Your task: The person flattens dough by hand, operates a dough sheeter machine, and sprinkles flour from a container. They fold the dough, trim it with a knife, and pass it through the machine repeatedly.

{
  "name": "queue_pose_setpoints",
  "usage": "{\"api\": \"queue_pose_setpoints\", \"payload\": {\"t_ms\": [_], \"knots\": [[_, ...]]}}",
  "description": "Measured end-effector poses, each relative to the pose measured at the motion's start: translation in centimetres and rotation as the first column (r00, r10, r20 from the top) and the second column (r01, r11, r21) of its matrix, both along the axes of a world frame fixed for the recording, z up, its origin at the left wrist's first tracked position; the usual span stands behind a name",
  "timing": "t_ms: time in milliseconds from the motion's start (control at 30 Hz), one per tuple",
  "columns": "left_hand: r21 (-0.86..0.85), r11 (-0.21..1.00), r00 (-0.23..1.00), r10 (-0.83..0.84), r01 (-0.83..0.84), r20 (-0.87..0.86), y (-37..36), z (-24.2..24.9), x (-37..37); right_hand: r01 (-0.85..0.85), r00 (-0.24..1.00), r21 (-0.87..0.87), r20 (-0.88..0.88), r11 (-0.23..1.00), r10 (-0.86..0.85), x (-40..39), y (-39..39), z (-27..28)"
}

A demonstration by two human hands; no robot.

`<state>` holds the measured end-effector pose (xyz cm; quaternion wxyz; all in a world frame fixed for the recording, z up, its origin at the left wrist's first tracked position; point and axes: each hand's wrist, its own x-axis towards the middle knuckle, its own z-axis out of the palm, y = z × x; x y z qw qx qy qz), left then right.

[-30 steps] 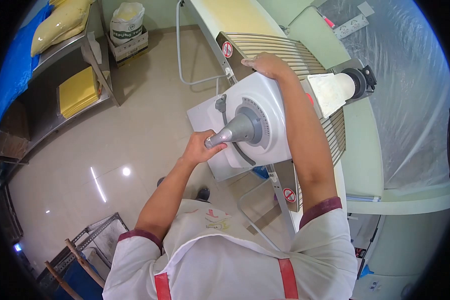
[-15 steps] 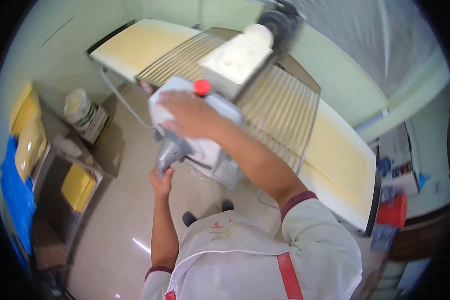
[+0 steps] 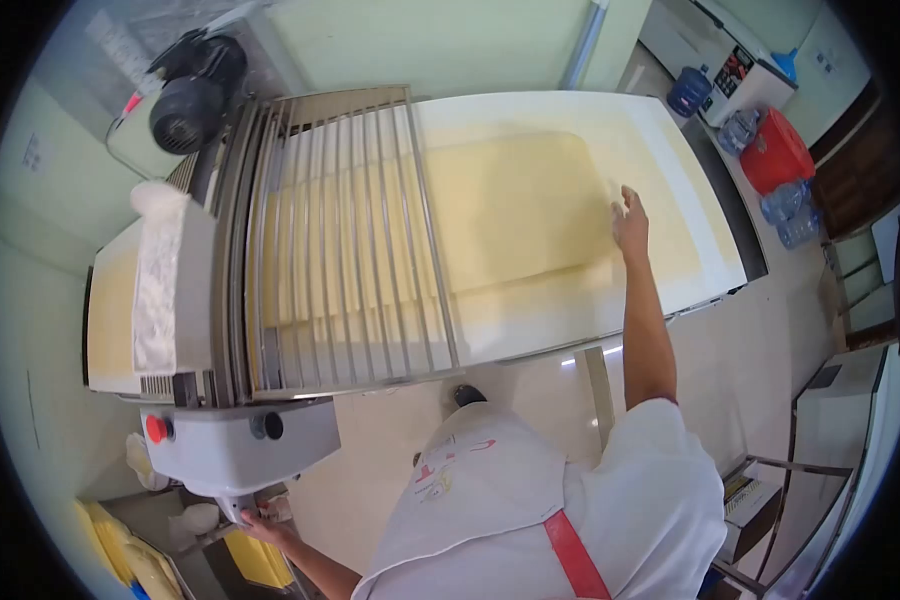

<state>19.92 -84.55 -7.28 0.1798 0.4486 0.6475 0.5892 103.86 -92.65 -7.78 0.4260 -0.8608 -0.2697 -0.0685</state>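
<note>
My left hand (image 3: 262, 527) is closed around the grey lever handle (image 3: 234, 507) on the front of a dough sheeter (image 3: 240, 440). On the sheeter's right-hand belt (image 3: 530, 325) lies a wide, pale yellow sheet of dough (image 3: 520, 200). Part of the sheet runs under the metal guard grid (image 3: 370, 250) toward the rollers. My right hand (image 3: 630, 222) hovers at the dough's right end, fingers apart and holding nothing.
A flour-dusted white box (image 3: 170, 290) tops the sheeter, with a black motor (image 3: 192, 108) behind it. A red button (image 3: 157, 429) sits on the front housing. Beyond the belt's right end stand a red bucket (image 3: 775, 152) and several clear bottles (image 3: 790, 205). A metal rack (image 3: 800, 465) is at lower right.
My view has swung to the right. My right hand has left the top of the sheeter's housing and reached out to the dough's right end. My left hand stays on the lever handle.
</note>
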Motion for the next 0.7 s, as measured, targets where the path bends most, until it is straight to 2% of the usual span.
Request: {"api": "queue_pose_setpoints", "payload": {"t_ms": [33,100,133,233,333,433,500,533,600,633,667,700], "knots": [[-0.014,1.000,1.000,-0.003,0.003,0.015,0.1,0.3,0.2,-0.014,0.994,0.059,-0.112,0.998,0.021,2.2,0.7,-0.5],[-0.037,0.999,0.999,0.005,-0.003,0.051,-0.1,0.7,0.5,-0.168,0.956,0.208,-0.205,0.964,0.211,7.0,4.0,-4.3],[-0.024,0.996,0.996,0.085,-0.084,0.038,0.1,0.0,0.1,-0.169,0.941,0.221,-0.254,0.961,0.224,7.6,6.1,-4.5],[-0.055,0.998,0.998,0.035,-0.033,0.046,-0.3,1.0,0.9,-0.182,0.870,0.292,-0.397,0.939,0.292,6.6,14.3,-4.2],[-0.049,0.998,0.999,0.035,-0.037,-0.038,-0.6,2.5,2.7,-0.367,0.653,0.370,-0.551,0.853,0.520,2.1,18.8,-1.3],[0.020,0.994,0.987,0.108,-0.107,-0.117,0.0,0.2,0.1,-0.347,0.462,0.618,-0.542,0.705,0.702,0.6,19.5,-3.0],[0.003,0.994,0.992,0.106,-0.106,-0.067,0.1,-1.2,-1.9,-0.396,0.600,0.476,-0.513,0.785,0.614,-3.3,17.0,-2.8],[-0.003,0.994,0.993,0.109,-0.109,-0.040,-0.3,-1.6,-2.5,-0.379,0.606,0.513,-0.492,0.770,0.626,-6.8,15.0,-3.4],[-0.011,0.985,0.984,0.173,-0.174,-0.048,-0.6,-0.6,-0.5,-0.547,0.746,0.129,-0.374,0.827,0.551,-15.0,10.6,-3.9],[-0.019,0.978,0.977,0.205,-0.206,-0.057,-0.5,0.2,0.8,-0.437,0.670,0.287,-0.529,0.853,0.521,-19.1,9.4,-3.2],[0.033,0.968,0.961,0.251,-0.249,-0.113,-0.4,-0.2,0.7,-0.266,0.577,0.563,-0.557,0.782,0.597,-22.4,9.0,-3.3],[0.005,0.976,0.968,0.217,-0.218,-0.124,-1.1,-0.9,-0.7,-0.266,0.533,0.575,-0.581,0.774,0.615,-23.8,9.2,-3.1]]}}
